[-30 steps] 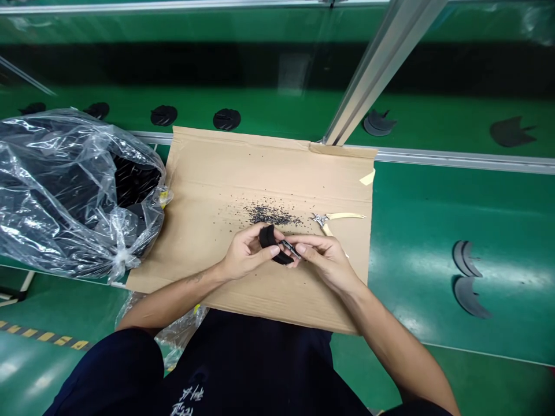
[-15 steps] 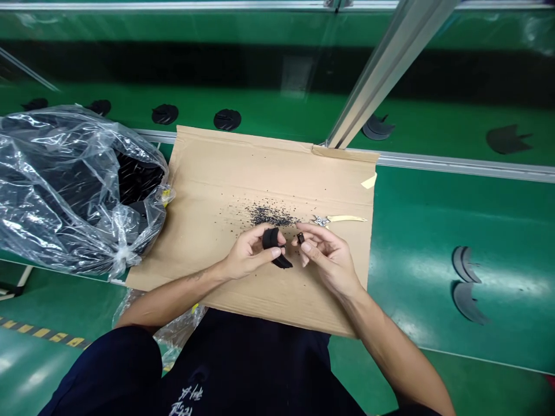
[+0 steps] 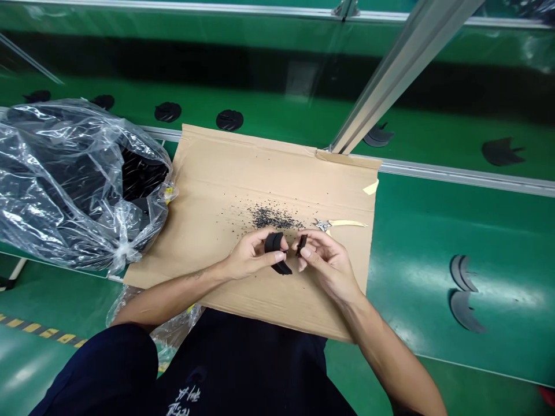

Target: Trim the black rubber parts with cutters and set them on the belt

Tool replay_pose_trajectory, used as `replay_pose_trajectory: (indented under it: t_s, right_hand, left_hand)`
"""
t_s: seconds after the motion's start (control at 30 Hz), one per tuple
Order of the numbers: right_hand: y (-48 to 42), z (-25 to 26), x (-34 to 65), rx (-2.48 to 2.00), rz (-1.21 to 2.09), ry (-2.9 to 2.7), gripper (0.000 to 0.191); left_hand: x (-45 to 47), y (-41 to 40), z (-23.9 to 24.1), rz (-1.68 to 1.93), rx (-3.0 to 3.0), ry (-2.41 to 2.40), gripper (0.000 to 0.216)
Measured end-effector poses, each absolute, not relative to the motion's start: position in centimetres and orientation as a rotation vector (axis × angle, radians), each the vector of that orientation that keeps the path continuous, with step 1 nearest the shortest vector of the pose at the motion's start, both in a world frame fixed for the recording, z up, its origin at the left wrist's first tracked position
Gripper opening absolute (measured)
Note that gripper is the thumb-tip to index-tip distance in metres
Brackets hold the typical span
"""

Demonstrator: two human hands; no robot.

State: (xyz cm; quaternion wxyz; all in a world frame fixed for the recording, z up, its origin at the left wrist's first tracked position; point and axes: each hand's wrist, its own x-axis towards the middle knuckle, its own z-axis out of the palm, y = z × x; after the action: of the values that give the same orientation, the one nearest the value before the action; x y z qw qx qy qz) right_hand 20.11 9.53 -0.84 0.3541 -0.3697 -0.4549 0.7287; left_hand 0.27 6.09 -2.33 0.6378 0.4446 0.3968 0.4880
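Over the cardboard sheet (image 3: 208, 167), my left hand (image 3: 251, 254) is closed around a curved black plastic part (image 3: 273, 244), whose lower end sticks out below my thumb. Just to the right, my right hand (image 3: 325, 257) pinches a small dark piece (image 3: 302, 245) between thumb and fingers; its exact kind is too small to tell. A gap separates the two held pieces. Beyond my hands lies a scatter of small black scraps (image 3: 275, 216). Side cutters with pale yellow handles (image 3: 347, 223) rest on the cardboard past my right hand.
A clear plastic bag (image 3: 82, 190) full of black parts stands at the left. Curved dark parts (image 3: 463, 274) lie on the green table at the right, others (image 3: 229, 119) along the back. A metal post (image 3: 399, 75) rises behind the cardboard's right corner.
The small piece in my right hand has turned and now shows more of its length. Both hands keep their grips, nearly in place; the view has shifted slightly.
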Motion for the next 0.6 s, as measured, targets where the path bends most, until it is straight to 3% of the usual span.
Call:
replay_pose_trajectory:
  t_s: [0.6]
  right_hand:
    - [9.02,-1.25,19.63,-0.806,1.922,-1.11,0.026]
  left_hand:
    - [0.55,6.32,-2.24,1.156,1.026,1.003,0.034]
